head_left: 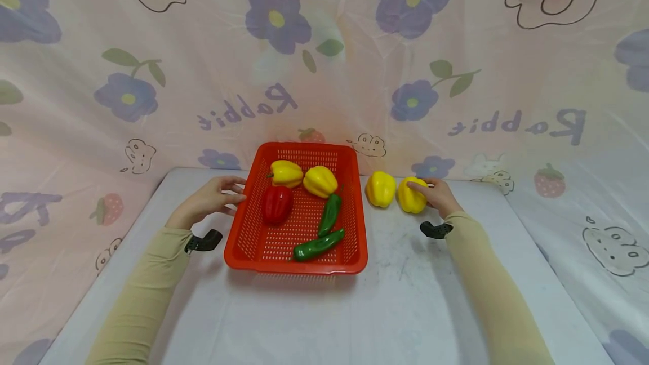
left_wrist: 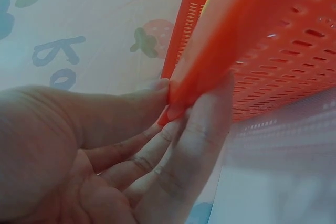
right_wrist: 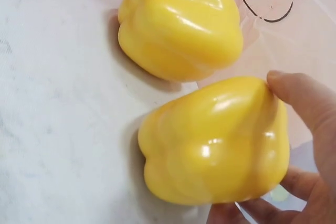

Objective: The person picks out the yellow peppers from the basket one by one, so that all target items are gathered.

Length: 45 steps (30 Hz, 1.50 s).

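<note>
My left hand [head_left: 212, 199] pinches the left rim of a red plastic basket [head_left: 235, 241]; in the left wrist view the thumb lies on one side of the rim [left_wrist: 210, 61] and the fingers on the other. To the basket's right, my right hand [head_left: 442, 196] holds a yellow bell pepper [head_left: 412, 196] at its right end, with the thumb on top and fingers curled beneath in the right wrist view. Another yellow bell pepper [right_wrist: 181, 27] lies beside it, nearer the basket.
Inside the basket are two yellow bell peppers [head_left: 286, 174] [head_left: 320, 181], a red bell pepper [head_left: 276, 205] and two green chili peppers [head_left: 330, 214] [head_left: 318, 245]. A patterned curtain [head_left: 324, 89] hangs behind the white table [head_left: 400, 308].
</note>
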### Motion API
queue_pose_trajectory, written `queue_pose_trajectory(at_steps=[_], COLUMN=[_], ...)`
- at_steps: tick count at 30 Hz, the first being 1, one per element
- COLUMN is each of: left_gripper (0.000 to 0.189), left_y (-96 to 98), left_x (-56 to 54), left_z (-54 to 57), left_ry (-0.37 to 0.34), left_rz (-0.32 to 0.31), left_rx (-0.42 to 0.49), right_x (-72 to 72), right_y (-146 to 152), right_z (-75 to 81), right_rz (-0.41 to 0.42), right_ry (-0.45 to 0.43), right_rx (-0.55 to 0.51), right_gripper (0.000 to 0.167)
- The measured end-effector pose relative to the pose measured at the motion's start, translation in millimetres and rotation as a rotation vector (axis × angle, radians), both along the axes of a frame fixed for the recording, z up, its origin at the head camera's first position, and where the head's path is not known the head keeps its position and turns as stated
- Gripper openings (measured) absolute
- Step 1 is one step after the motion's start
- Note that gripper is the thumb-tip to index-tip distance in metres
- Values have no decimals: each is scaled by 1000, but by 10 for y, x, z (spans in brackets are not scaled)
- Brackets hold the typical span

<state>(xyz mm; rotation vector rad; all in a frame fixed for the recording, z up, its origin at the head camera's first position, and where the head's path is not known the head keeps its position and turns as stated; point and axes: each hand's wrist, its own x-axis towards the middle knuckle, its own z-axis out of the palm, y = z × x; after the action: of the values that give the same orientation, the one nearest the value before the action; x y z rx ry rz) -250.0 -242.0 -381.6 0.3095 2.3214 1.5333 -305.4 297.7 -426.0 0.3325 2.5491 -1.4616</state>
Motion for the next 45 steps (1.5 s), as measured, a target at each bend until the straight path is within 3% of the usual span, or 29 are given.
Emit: queue_pose_trajectory(at_steps=[11,25,37,45], left_gripper=[50,48,52,53], left_y=[14,24,19,-2], left_x=[-6,-1,12,1], left_z=[32,-41,-26,1], left_ry=[4,-18,-12,-9], left_rz=[0,4,-7,-3], left_rx=[-8,7,24,15], right_x=[-42,1,-78,-149], right_y=[109,140,-5,-424], right_z=[-13,15,421,679], right_rz=[84,104,1,32], right_ry=[-28,-3,269,438], right_rx=[-52,-72,-123,-312], right_gripper=[88,72,62,51])
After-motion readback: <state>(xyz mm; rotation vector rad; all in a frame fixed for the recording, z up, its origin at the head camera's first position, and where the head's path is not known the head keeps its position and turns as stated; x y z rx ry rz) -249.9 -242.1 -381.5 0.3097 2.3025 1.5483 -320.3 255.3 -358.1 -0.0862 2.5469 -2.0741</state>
